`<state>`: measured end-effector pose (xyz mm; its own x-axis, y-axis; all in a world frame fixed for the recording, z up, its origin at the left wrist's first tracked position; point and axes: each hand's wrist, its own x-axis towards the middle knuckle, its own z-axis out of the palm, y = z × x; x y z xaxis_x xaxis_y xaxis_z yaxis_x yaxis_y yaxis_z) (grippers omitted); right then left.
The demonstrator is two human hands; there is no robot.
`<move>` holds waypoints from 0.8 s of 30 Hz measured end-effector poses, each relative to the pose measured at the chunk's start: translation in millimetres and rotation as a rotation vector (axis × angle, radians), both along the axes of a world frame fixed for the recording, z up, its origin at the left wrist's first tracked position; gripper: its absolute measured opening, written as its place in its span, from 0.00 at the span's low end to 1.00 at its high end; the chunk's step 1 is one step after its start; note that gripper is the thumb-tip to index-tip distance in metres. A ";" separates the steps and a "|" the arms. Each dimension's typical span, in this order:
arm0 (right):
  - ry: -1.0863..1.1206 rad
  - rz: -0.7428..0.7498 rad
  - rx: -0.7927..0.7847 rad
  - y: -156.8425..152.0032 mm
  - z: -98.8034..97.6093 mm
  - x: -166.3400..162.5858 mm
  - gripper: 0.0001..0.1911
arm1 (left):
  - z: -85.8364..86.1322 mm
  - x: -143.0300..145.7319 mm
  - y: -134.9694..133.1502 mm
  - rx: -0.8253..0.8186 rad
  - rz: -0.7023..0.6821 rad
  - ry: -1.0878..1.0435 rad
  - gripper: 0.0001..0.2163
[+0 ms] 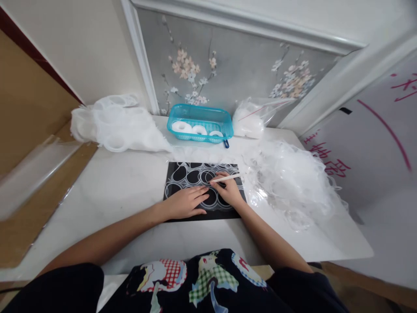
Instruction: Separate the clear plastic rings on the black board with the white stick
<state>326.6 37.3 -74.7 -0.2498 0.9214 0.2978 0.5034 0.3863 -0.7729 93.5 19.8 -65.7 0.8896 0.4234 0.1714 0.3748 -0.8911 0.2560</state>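
On the white table lies a black board, covered by a clear sheet of joined, pale-rimmed rings. My left hand rests flat on the sheet's left part, fingers stretched out and slightly apart. Pinched in my right hand is a slim white pen-like stick. Its tip points left, close to a ring's rim near my left fingertips; whether it touches the sheet I cannot tell. Part of the sheet is hidden under both hands.
Behind the board stands a blue plastic basket with white tape-like rolls. A dark blue small tool lies beside it. White netted material is heaped at left, a filled clear bag behind, and loose clear ring scraps at right.
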 end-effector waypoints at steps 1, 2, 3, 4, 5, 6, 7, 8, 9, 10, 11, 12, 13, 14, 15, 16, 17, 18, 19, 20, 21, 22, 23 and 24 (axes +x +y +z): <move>-0.005 -0.001 -0.001 0.2 -0.4 0.7 0.08 | -1.1 -0.2 0.1 -0.012 0.004 0.000 0.26; -0.011 -0.001 -0.002 -0.1 -1.1 1.4 0.08 | -2.2 -0.2 0.2 -0.025 0.009 -0.002 0.26; -0.017 0.000 -0.003 -1.1 -1.9 1.6 0.08 | -3.1 -0.2 0.3 -0.038 0.014 -0.003 0.26; -0.020 0.002 -0.008 -3.0 -3.0 1.1 0.07 | -3.8 0.0 0.4 -0.051 0.018 -0.005 0.26; -0.026 0.003 -0.008 -5.9 -4.3 -0.5 0.07 | -4.1 0.3 0.6 -0.063 0.021 -0.007 0.26; -0.046 -0.001 0.002 -9.4 -5.7 -3.2 0.08 | -4.1 0.6 0.7 -0.075 0.024 -0.010 0.27; -0.085 -0.011 0.031 -13.2 -6.9 -6.9 0.08 | -3.8 0.9 0.8 -0.085 0.025 -0.012 0.27; -0.146 -0.012 0.077 -16.3 -7.5 -10.8 0.09 | -3.1 1.1 0.9 -0.097 0.024 -0.016 0.28; -0.222 -0.003 0.135 -17.8 -7.1 -14.1 0.10 | -2.3 1.1 0.8 -0.112 0.020 -0.020 0.29; -0.304 0.008 0.196 -16.5 -5.4 -15.7 0.10 | -1.4 0.8 0.7 -0.128 0.017 -0.025 0.31; -0.375 0.013 0.248 -12.1 -1.9 -14.4 0.10 | -0.4 0.2 0.6 -0.146 0.015 -0.029 0.33; -0.417 -0.014 0.284 -4.5 3.2 -9.5 0.10 | 0.7 -0.7 0.4 -0.167 0.015 -0.032 0.34; -0.425 -0.090 0.311 5.4 9.7 -0.9 0.10 | 1.7 -1.9 0.2 -0.189 0.019 -0.034 0.34; -0.407 -0.207 0.326 16.4 16.9 10.7 0.10 | 2.8 -3.2 0.2 -0.210 0.025 -0.036 0.34; -0.339 -0.422 0.352 26.5 24.1 24.0 0.11 | 3.9 -4.4 0.2 -0.226 0.033 -0.039 0.34; -0.246 -0.641 0.380 34.3 30.3 37.1 0.13 | 5.2 -5.2 0.4 -0.237 0.038 -0.042 0.34; -0.155 -0.768 0.402 38.2 34.5 48.2 0.13 | 6.6 -5.3 0.8 -0.235 0.043 -0.047 0.33; -0.108 -0.763 0.393 37.9 36.1 55.9 0.12 | 8.2 -4.4 1.3 -0.220 0.048 -0.055 0.32; -0.086 -0.669 0.342 33.4 35.1 59.5 0.11 | 9.9 -2.2 2.0 -0.198 0.052 -0.063 0.30; -0.067 -0.543 0.272 25.8 31.8 58.9 0.11 | 11.5 1.3 2.7 -0.174 0.054 -0.070 0.29; -0.054 -0.413 0.195 16.4 26.7 54.9 0.10 | 13.1 6.2 3.4 -0.156 0.050 -0.077 0.27; -0.044 -0.317 0.135 6.7 20.9 48.8 0.11 | 14.2 12.2 4.1 -0.140 0.041 -0.081 0.27; -0.029 -0.258 0.091 -2.0 15.1 42.0 0.11 | 14.9 19.0 4.7 -0.122 0.026 -0.073 0.27; -0.017 -0.232 0.070 -8.8 10.0 35.7 0.12 | 14.9 26.1 5.2 -0.101 0.009 -0.057 0.27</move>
<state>362.3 28.5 -64.7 -0.0395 0.9321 0.3600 0.5976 0.3108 -0.7391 119.6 25.1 -50.7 0.8755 0.4494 0.1775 0.3653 -0.8561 0.3656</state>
